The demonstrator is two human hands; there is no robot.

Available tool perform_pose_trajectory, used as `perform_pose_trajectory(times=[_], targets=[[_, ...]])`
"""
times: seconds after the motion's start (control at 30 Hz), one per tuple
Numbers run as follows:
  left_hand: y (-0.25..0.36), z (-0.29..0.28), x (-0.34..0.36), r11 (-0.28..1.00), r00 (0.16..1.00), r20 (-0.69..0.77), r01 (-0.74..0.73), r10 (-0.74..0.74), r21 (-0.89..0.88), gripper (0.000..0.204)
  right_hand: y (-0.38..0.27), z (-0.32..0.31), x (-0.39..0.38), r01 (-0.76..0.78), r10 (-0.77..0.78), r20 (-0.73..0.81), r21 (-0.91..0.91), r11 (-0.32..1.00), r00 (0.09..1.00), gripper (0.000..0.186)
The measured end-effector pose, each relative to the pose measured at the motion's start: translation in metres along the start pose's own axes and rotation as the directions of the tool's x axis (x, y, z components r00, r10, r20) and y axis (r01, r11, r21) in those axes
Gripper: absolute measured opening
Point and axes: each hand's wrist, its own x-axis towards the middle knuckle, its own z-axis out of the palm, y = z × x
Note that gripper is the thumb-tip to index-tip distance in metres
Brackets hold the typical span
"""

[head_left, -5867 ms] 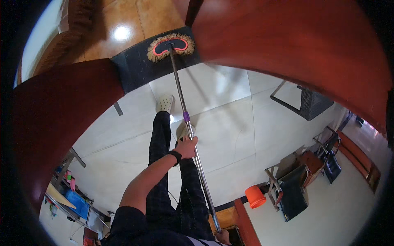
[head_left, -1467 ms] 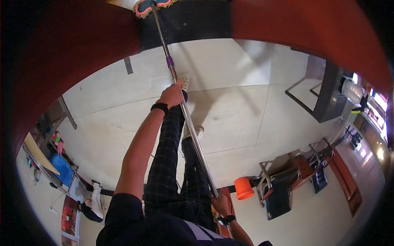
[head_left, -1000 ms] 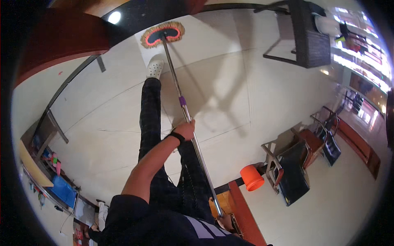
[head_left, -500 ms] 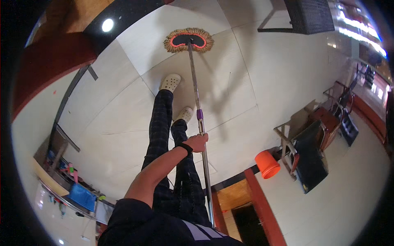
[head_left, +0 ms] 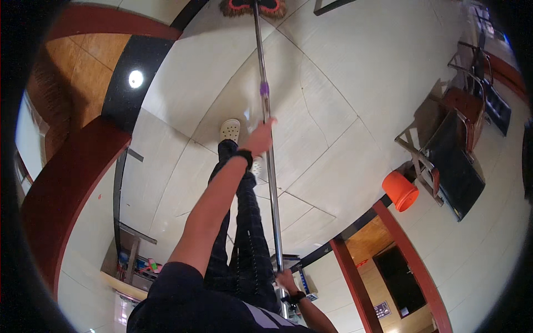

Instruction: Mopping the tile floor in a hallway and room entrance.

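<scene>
My left hand [head_left: 256, 139] is closed around the telescopic steel pole [head_left: 272, 194], just below its purple collar [head_left: 264, 88]. My right hand [head_left: 287, 281] grips the same pole lower down, near the bottom of the view. The fringed tan mop head [head_left: 236, 10], black with a red rim, lies on the pale tiled floor at the top edge, partly cut off. My cream clogs [head_left: 230, 129] are either side of the pole's lower left, partly behind my left arm.
A red-framed doorway [head_left: 89, 166] with a black threshold [head_left: 121, 94] is at left. Chairs [head_left: 452, 166] line the right wall beside an orange bucket [head_left: 400, 190]. Another doorway [head_left: 400, 277] opens at lower right. A metal frame [head_left: 327, 8] stands at the top.
The view has turned, bringing the left doorway down and shifting chairs and bucket rightward. The mop head has moved up to the top edge; my left hand is higher in view, my right hand visible again.
</scene>
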Motion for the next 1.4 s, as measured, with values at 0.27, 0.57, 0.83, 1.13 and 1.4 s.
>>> perform_pose_trajectory(times=[0.27,0.57,0.83,1.13,1.4], targets=[[0.021,-0.066,-0.022,0.972,0.987,0.154,0.087,-0.054,-0.219,0.024,-0.039,0.034,-0.039,0.238,-0.268,-0.102,-0.239,0.941,0.958,0.026],[0.032,0.016,-0.148,0.929,0.939,0.343,0.126,0.001,-0.347,0.025,0.179,-0.01,-0.109,-0.043,-0.044,-0.152,-0.523,0.851,0.987,0.027],[0.03,0.018,-0.081,0.946,0.981,0.112,0.183,-0.158,-0.266,0.036,0.035,-0.052,-0.056,0.061,-0.117,-0.096,-0.449,0.891,0.988,0.027],[0.118,0.028,-0.017,0.971,0.996,-0.004,0.09,-0.093,-0.221,0.035,0.012,-0.144,0.024,0.361,-0.489,-0.147,-0.503,0.785,0.86,0.02],[0.108,0.112,-0.077,0.956,0.981,0.039,0.192,-0.188,-0.22,0.037,0.06,-0.212,-0.014,0.097,-0.19,-0.152,-0.474,0.875,0.97,0.02]])
